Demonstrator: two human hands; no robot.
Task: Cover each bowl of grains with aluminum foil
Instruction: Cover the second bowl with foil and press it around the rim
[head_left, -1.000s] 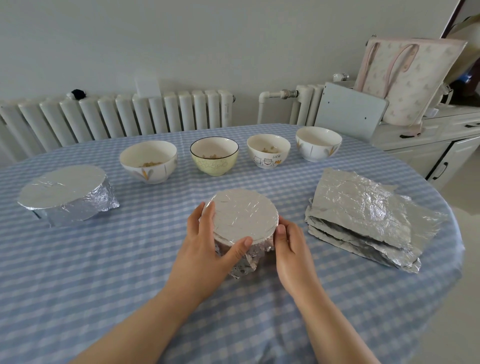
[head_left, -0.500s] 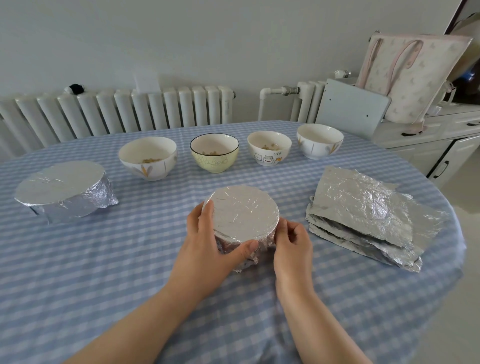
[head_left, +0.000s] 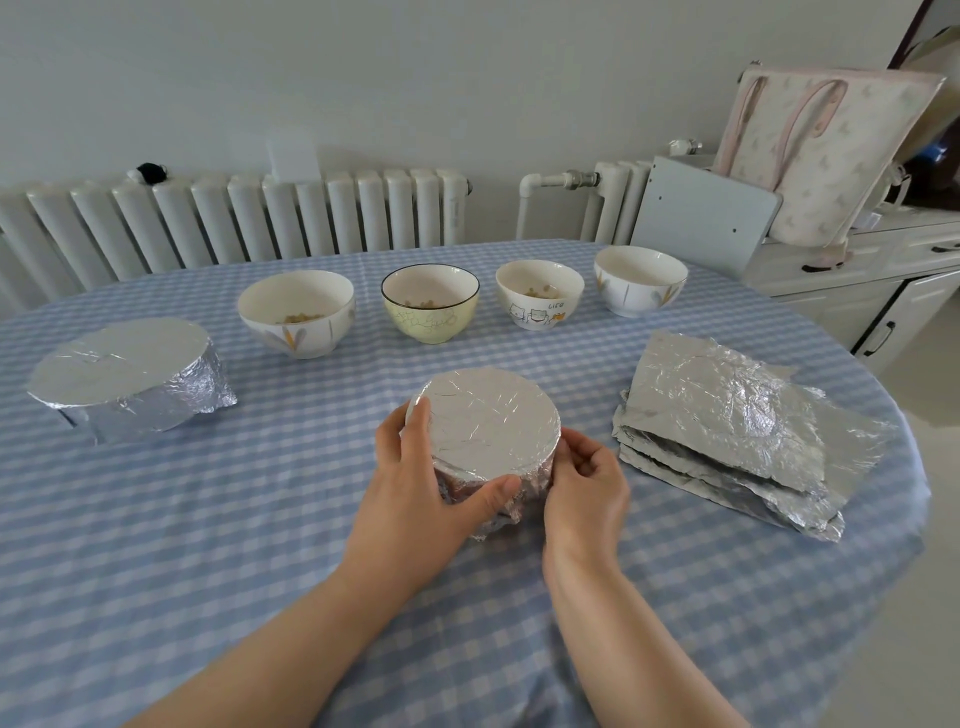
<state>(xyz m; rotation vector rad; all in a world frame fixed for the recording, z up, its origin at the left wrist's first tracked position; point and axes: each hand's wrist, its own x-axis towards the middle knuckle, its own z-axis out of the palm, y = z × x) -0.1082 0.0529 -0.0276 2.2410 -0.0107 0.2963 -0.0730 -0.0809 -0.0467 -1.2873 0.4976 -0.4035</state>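
A foil-wrapped bowl (head_left: 488, 415) stands in the middle of the table. My left hand (head_left: 415, 493) grips its left side, fingers over the rim and thumb across the front wall. My right hand (head_left: 584, 488) pinches the crumpled foil at its right side with curled fingers. A second, larger foil-covered bowl (head_left: 124, 371) sits at the far left. Behind stand uncovered bowls in a row: a white one (head_left: 296, 312) with grains, a yellow one (head_left: 430, 304), a cat-print one (head_left: 539, 301) and a white one (head_left: 640, 280). A stack of foil sheets (head_left: 727, 415) lies at the right.
The round table wears a blue checked cloth (head_left: 208, 545). A white radiator (head_left: 234, 218) runs along the wall behind. A grey board (head_left: 701, 213), a pink tote bag (head_left: 826, 150) and a white cabinet (head_left: 883, 291) stand at the back right.
My right hand's fingers have curled in and now pinch the foil at the bowl's right side. My left hand keeps its grip; its thumb has slid a little along the front.
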